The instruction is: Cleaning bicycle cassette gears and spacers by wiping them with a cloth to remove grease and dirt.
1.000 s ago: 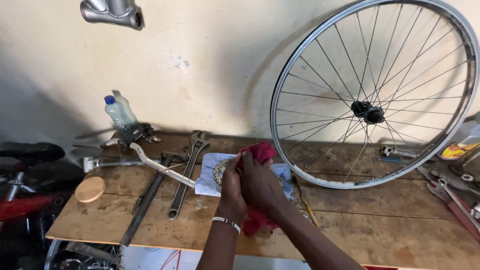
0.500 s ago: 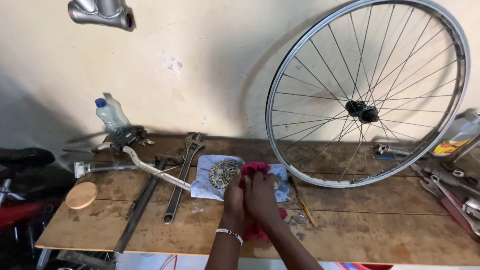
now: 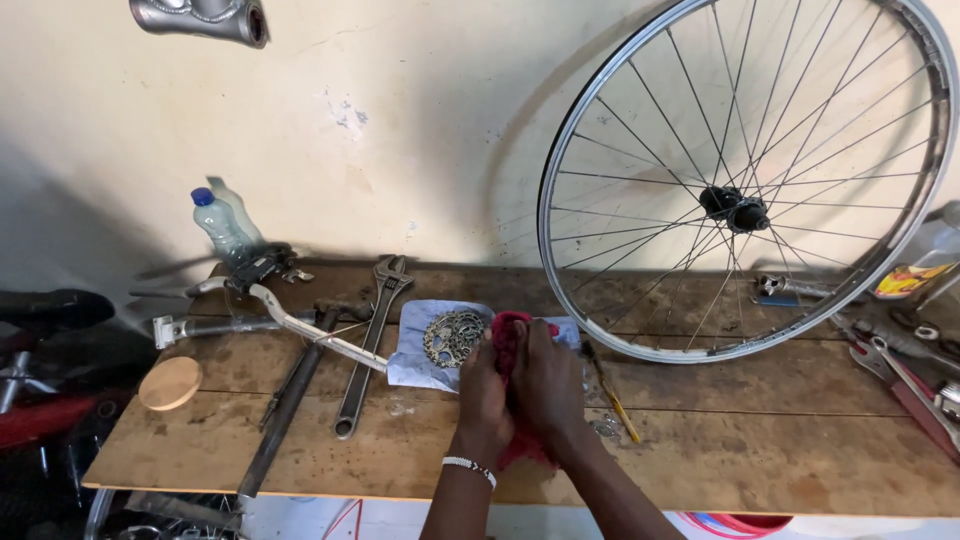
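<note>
Both my hands are pressed together over a red rag point(image 3: 508, 338) above the wooden workbench point(image 3: 760, 450). My left hand point(image 3: 482, 392), with a beaded band at the wrist, grips the rag from the left. Closed around the same rag from the right is my right hand point(image 3: 548, 385). The rag hangs down below my palms. Just left of my fingers a metal sprocket cluster point(image 3: 453, 337) lies on a pale blue cloth point(image 3: 415, 360).
A spoked bicycle wheel point(image 3: 740, 205) leans on the wall at the right. A large adjustable wrench point(image 3: 372, 335), a hammer point(image 3: 292, 395), a handlebar part point(image 3: 262, 300), a plastic bottle point(image 3: 220, 225) and a round wooden disc point(image 3: 170, 383) lie at left. A yellow-handled tool point(image 3: 612, 395) sits beside my right hand.
My hands with the red rag have moved down and slightly nearer the bench. The sprocket cluster on the pale cloth, hidden a second ago, now shows left of them.
</note>
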